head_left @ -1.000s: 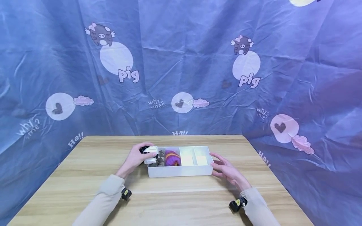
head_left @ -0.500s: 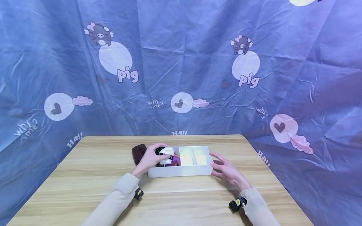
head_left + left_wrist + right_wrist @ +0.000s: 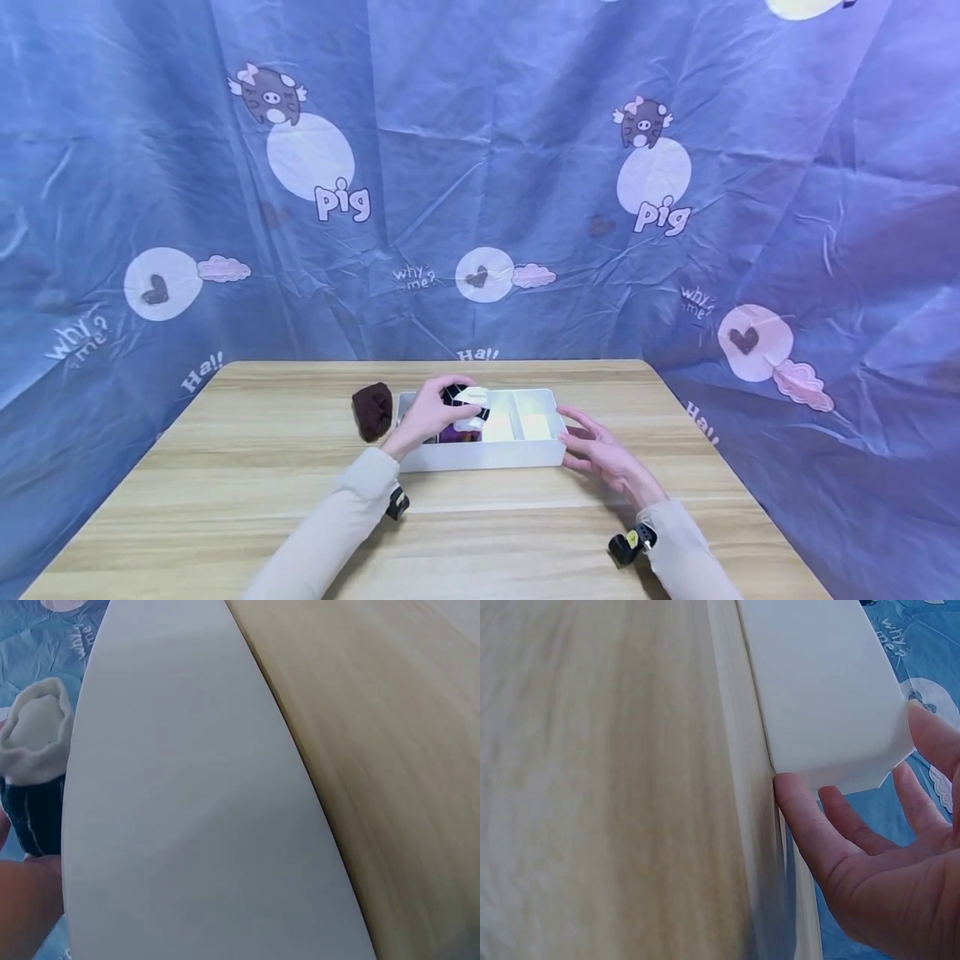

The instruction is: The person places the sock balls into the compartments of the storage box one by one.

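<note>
My left hand [image 3: 429, 414] pinches a rolled-up sock [image 3: 472, 400], black with white lines and a white cuff, over the white divided box [image 3: 487, 456]. The left wrist view shows its white cuff [image 3: 37, 765] beyond the box's wall. Below the held sock, part of a purple rolled sock [image 3: 457, 435] shows in the second compartment from the left. The leftmost compartment is mostly hidden by my left hand. At the box's right end, my right hand [image 3: 603, 452] rests its fingertips against the end wall, fingers spread, as the right wrist view also shows.
A dark brown rolled sock [image 3: 372, 411] lies on the wooden table [image 3: 480, 533], just left of the box. The two right compartments show bare white floors. Behind the table hangs a blue printed cloth [image 3: 420, 208].
My left hand has carried the black-and-white sock rightward, from the leftmost compartment to above the purple sock. The brown sock, hidden at first, is now in view. My right hand stays put.
</note>
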Action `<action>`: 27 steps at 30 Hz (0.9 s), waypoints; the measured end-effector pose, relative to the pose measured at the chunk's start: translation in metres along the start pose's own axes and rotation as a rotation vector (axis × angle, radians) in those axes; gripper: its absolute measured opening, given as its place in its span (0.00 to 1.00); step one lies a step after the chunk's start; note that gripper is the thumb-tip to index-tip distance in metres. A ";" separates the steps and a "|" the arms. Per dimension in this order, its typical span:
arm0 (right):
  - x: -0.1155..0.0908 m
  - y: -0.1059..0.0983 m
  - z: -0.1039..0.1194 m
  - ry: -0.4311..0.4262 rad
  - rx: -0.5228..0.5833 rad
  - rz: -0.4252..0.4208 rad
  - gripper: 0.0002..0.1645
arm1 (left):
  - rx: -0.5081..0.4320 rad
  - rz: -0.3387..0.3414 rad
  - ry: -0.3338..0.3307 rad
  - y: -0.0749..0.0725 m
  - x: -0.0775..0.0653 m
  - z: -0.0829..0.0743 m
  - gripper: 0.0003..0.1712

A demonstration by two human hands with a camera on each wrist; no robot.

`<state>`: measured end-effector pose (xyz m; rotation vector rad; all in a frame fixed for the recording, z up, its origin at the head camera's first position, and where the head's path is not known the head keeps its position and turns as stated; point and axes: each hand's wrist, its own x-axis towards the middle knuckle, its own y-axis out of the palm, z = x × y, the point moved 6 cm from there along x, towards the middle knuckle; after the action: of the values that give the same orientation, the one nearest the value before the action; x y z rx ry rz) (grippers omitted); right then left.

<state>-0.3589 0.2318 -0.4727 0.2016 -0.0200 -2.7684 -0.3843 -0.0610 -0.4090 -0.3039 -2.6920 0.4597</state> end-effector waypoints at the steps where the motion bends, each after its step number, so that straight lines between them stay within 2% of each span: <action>1: 0.000 0.000 0.000 -0.002 -0.001 0.000 0.43 | 0.014 0.004 0.011 0.003 0.001 -0.001 0.23; 5: -0.001 -0.001 0.000 -0.006 -0.008 -0.001 0.43 | 0.110 -0.007 0.054 0.015 0.006 -0.005 0.23; 9: -0.001 -0.002 -0.001 -0.013 -0.007 0.000 0.43 | 0.165 -0.014 0.059 0.029 0.009 -0.008 0.22; 16: -0.001 -0.001 -0.002 -0.009 0.011 -0.006 0.43 | 0.200 0.031 0.078 0.045 0.015 -0.008 0.25; 21: -0.001 -0.001 0.000 -0.015 0.000 0.000 0.43 | 0.178 0.047 0.103 0.049 0.020 -0.009 0.22; 27: 0.000 0.000 0.000 -0.009 -0.008 0.000 0.43 | 0.194 0.076 0.123 0.053 0.023 -0.005 0.22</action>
<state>-0.3585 0.2319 -0.4724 0.1869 -0.0118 -2.7694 -0.3948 -0.0042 -0.4161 -0.3664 -2.4997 0.6961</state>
